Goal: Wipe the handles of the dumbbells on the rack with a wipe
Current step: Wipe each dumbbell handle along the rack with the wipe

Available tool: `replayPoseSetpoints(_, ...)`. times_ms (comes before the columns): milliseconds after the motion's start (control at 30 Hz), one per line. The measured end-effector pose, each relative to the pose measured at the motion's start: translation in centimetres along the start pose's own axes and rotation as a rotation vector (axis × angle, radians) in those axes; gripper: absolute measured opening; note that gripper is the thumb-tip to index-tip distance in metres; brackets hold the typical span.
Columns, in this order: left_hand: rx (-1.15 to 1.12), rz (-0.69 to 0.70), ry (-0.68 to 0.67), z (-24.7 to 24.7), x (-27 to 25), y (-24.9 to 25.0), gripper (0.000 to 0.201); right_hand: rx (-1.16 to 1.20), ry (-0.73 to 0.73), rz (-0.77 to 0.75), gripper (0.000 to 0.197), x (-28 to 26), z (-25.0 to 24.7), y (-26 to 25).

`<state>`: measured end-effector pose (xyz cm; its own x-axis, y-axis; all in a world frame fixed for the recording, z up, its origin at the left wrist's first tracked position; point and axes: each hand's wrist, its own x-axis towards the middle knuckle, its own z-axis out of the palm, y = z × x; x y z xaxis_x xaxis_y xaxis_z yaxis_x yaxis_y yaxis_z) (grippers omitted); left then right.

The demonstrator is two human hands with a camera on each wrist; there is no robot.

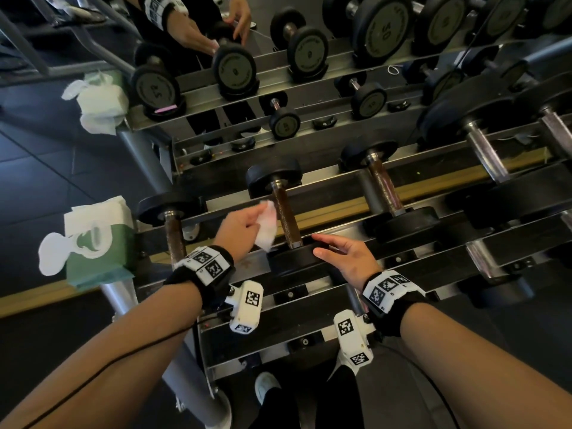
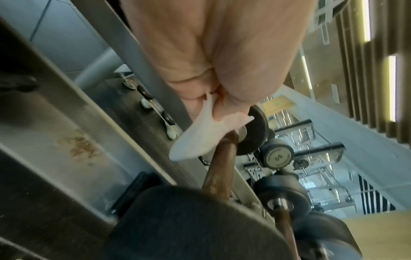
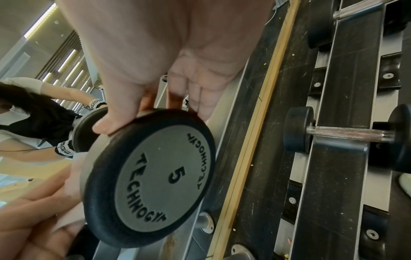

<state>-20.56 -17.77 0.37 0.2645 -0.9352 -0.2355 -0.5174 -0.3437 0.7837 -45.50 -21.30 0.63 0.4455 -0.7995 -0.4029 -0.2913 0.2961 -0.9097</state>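
The left hand [image 1: 240, 222] pinches a crumpled white wipe [image 1: 266, 226] between thumb and fingers [image 1: 258, 209], and the wipe lies against the left side of the brown, worn metal handle [image 1: 286, 215] of a small black rubber-ended dumbbell [image 1: 274, 178] resting on the grey steel rack [image 1: 340, 212]; the left wrist view shows the wipe draped over the far end of that handle, close to the far weight. The right hand [image 1: 343, 255] is relaxed, its fingers spread and laid on the rim of the near black weight marked 5 [image 3: 155, 177], apparently steadying it, with the thumb over the edge nearest the camera. My reading is that the wiping of this one handle is under way, with the wipe on one side of it only. Just left of the left fingers another brown-handled dumbbell [image 1: 173, 230] sits on the same rail, and right of the right fingers stand a third brown handle [image 1: 383, 187] and several larger chrome-handled dumbbells [image 1: 486, 156]; nothing shows which of these are already clean, so most of the rack may remain. A green box of white wipes [image 1: 96, 239] sits at the rack's left end. The underside of the handle is hidden, the upper part of the head view is a mirror reflection, and the left wrist view is blurred.
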Motion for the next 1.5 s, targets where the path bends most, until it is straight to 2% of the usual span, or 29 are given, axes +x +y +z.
replayPoseSetpoints(100,0.015,0.013,0.075,-0.1,1.7,0.4,0.058,-0.019,0.017,-0.014,0.031,0.0,0.0,0.2)
replayPoseSetpoints(333,0.125,0.103,0.004,2.5,1.4,0.9,0.056,-0.035,0.022,-0.035,0.027,0.2,-0.1,0.8)
replayPoseSetpoints(433,0.266,0.135,-0.118,2.6,-0.7,0.3,0.059,-0.052,0.015,-0.034,0.026,0.4,-0.3,0.8)
replayPoseSetpoints(533,0.31,0.155,-0.283,2.0,-1.9,-0.3,0.06,-0.079,0.007,-0.026,0.026,0.5,-0.4,0.7)
replayPoseSetpoints(600,0.21,0.101,-0.32,1.1,-1.8,-0.5,0.057,-0.101,0.003,-0.026,0.025,0.6,-0.4,0.8)
replayPoseSetpoints(633,0.107,0.048,-0.281,0.6,-1.6,-0.6,0.054,-0.109,0.001,-0.026,0.024,0.7,-0.5,0.8)
replayPoseSetpoints(733,-0.262,-0.136,-0.001,-0.1,-0.4,-0.6,0.055,-0.128,0.005,-0.029,0.024,0.9,-0.6,1.0)
replayPoseSetpoints(767,-0.383,-0.189,0.045,0.0,0.2,-0.4,0.058,-0.13,0.004,-0.033,0.024,0.9,-0.7,1.1)
replayPoseSetpoints(833,-0.626,-0.267,0.053,0.8,1.2,0.4,0.063,-0.126,-0.003,-0.041,0.023,1.0,-0.7,1.2)
replayPoseSetpoints(900,-0.772,-0.307,0.032,1.9,1.9,1.3,0.061,-0.126,-0.008,-0.042,0.024,1.0,-0.7,1.3)
replayPoseSetpoints(1033,-0.695,-0.301,-0.014,3.2,1.3,1.2,0.057,-0.106,-0.005,-0.038,0.023,1.0,-0.6,1.4)
replayPoseSetpoints(1133,-0.607,-0.332,-0.146,3.4,-0.4,0.1,0.056,-0.092,-0.004,-0.051,0.023,0.9,-0.6,1.5)
replayPoseSetpoints(1200,-0.588,-0.379,-0.179,3.2,-0.9,-0.4,0.056,-0.088,-0.008,-0.049,0.024,0.9,-0.6,1.4)
replayPoseSetpoints(1300,-0.686,-0.442,-0.078,2.4,-0.3,-0.1,0.053,-0.097,-0.014,-0.037,0.024,1.0,-0.7,1.3)
replayPoseSetpoints(1367,-0.77,-0.431,0.016,2.0,0.7,0.5,0.055,-0.108,-0.021,-0.03,0.024,1.1,-0.8,1.1)
replayPoseSetpoints(1500,-0.864,-0.389,0.022,2.9,1.9,2.2,0.059,-0.149,-0.025,-0.028,0.023,1.2,-1.0,1.0)
